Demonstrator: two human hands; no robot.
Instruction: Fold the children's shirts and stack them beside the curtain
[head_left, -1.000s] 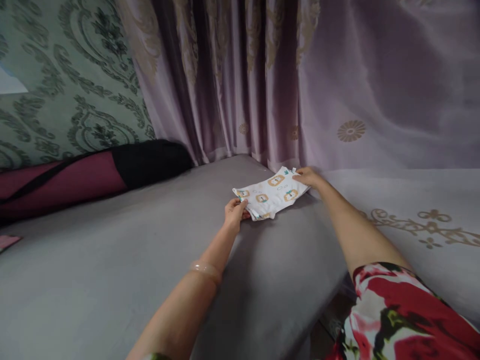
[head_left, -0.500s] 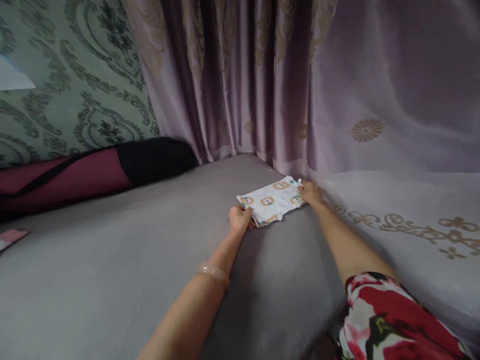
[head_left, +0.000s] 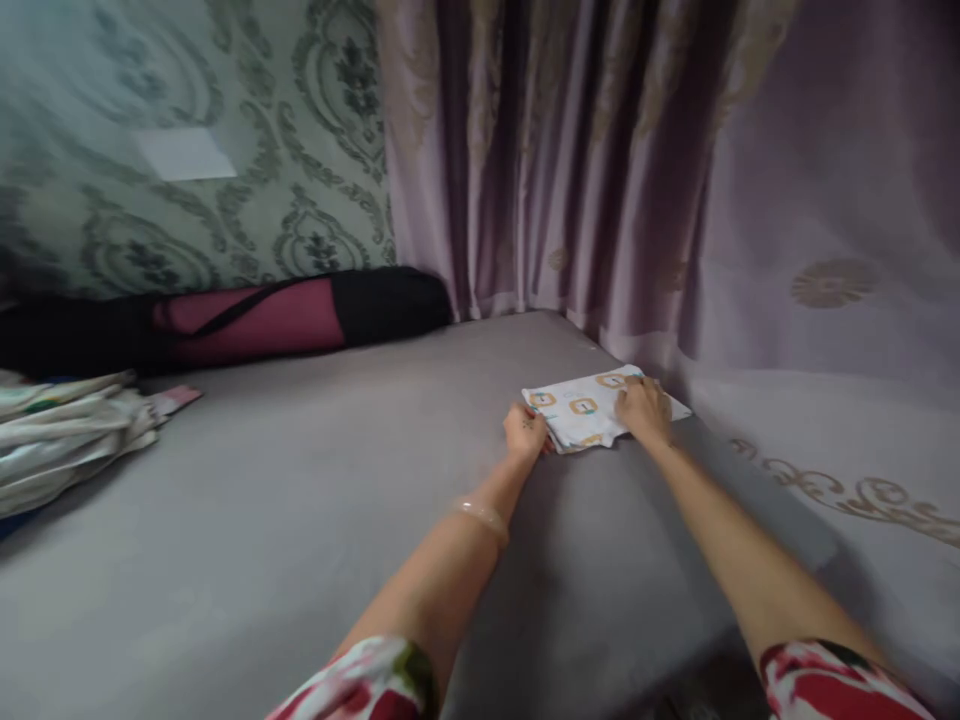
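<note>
A folded white cloth, perhaps a small garment [head_left: 574,400], with orange animal-like prints lies on the grey bed surface [head_left: 315,500] near the curtain corner. My left hand [head_left: 526,432] is closed on its left front corner, the fingertips tucked under the edge. Over the right part of the cloth is my right hand [head_left: 646,408], its fingers bent and pinching the fabric. A flap of the cloth shows to the right of this hand. The right fingertips are partly hidden.
A black and maroon long bag [head_left: 262,322] lies along the patterned wall [head_left: 315,150]. Crumpled pale clothing [head_left: 67,440] rests at the left. Purple curtains [head_left: 600,200] hang behind and to the right of the bed.
The view has swung left, bringing the pale clothing into sight. My right hand has moved from the cloth's right end inward over it, and a flap now extends to the right. My left hand keeps its corner.
</note>
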